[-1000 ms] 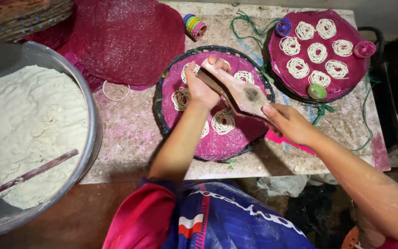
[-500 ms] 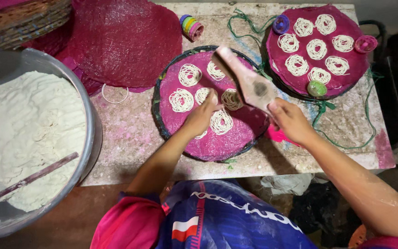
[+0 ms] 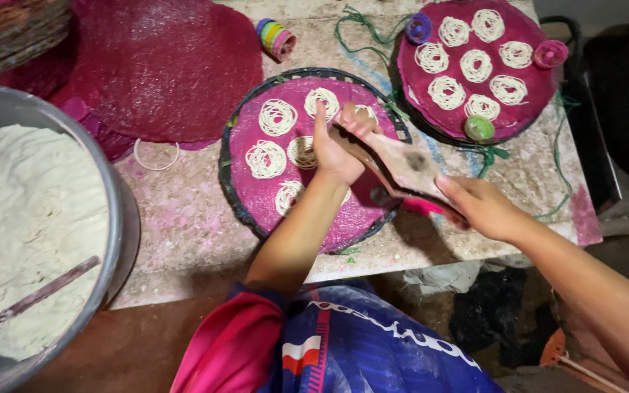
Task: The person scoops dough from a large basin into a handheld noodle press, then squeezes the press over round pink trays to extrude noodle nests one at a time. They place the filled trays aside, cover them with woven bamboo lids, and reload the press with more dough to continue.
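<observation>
A wooden noodle press (image 3: 400,160) is gripped by both hands over a round woven tray lined with magenta mesh (image 3: 249,191). My left hand (image 3: 336,142) holds the press's far end above the tray's middle. My right hand (image 3: 483,207) grips the near handle by the tray's right rim. Several white noodle coils (image 3: 277,116) lie on the mesh to the left of the press. The press and my left forearm hide part of the tray's right half.
A second magenta tray (image 3: 525,109) with several coils and small caps sits at the back right. A large metal bowl of white dough (image 3: 16,233) with a stick stands at the left. Loose magenta mesh sheets (image 3: 158,65) lie behind; green string trails across the stone slab.
Both hands have carried the press across the tray, first away from me and then back over its middle right. Its handles are now drawn together.
</observation>
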A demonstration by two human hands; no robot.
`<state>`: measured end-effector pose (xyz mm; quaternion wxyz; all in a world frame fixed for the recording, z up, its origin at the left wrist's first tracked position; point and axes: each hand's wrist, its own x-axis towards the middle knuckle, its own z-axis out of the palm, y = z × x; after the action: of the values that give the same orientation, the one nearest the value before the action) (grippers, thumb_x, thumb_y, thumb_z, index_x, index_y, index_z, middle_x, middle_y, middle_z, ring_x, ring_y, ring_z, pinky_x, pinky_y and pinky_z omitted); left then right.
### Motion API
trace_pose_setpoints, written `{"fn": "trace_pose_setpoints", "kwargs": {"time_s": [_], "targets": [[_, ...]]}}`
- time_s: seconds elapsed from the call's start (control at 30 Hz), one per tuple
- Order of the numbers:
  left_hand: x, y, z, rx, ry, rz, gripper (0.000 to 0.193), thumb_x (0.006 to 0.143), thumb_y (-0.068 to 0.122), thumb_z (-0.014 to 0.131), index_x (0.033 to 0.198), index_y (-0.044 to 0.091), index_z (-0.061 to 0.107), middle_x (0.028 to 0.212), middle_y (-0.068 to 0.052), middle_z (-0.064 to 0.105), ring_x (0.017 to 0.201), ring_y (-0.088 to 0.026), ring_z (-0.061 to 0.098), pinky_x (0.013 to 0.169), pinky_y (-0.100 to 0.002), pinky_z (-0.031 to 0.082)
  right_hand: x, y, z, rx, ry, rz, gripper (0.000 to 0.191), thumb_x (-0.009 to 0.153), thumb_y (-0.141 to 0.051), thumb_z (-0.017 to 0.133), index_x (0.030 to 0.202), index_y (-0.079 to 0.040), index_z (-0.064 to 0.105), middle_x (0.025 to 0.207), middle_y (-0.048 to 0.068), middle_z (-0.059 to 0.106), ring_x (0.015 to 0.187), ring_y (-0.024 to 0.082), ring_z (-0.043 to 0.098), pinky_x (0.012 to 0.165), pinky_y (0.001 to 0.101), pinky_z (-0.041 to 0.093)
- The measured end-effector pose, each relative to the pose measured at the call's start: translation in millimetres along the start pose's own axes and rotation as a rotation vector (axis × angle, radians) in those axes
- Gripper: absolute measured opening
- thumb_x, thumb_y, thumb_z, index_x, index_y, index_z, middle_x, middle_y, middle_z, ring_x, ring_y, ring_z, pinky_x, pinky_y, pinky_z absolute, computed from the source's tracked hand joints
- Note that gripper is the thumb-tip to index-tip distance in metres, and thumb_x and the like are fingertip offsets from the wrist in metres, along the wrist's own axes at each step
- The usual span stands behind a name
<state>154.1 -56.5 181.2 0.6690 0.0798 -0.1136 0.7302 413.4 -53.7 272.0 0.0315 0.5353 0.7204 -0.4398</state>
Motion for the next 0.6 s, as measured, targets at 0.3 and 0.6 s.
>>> {"fn": "trace_pose_setpoints", "kwargs": {"time_s": [0.3, 0.6], "targets": [[2.5, -16.6, -32.7, 0.065, 0.182, 0.049, 0.058, 0.101, 0.067, 0.037, 0.070, 0.019, 0.040, 0.062, 0.005, 0.035, 0.060, -0.014, 0.038, 0.075, -0.036, 0.042, -8.6, 1.1, 5.3, -0.235, 0.053, -0.005, 0.063, 0.105, -0.056, 0.036, 0.107, -0.003, 0.070, 0.070, 0.018, 0.068, 0.067, 0.028, 0.068, 0.073, 0.0441, 0.054], [23.7, -27.2, -24.7, 0.103, 0.158, 0.097, 0.056, 0.098, 0.065, 0.037, 0.067, 0.018, 0.038, 0.058, 0.005, 0.031, 0.055, -0.013, 0.033, 0.066, -0.034, 0.036, -4.5, 7.9, 0.6, -0.177, 0.158, -0.183, 0.057, 0.104, -0.050, 0.042, 0.112, -0.001, 0.069, 0.067, 0.015, 0.064, 0.065, 0.027, 0.064, 0.070, 0.0439, 0.052]]}}
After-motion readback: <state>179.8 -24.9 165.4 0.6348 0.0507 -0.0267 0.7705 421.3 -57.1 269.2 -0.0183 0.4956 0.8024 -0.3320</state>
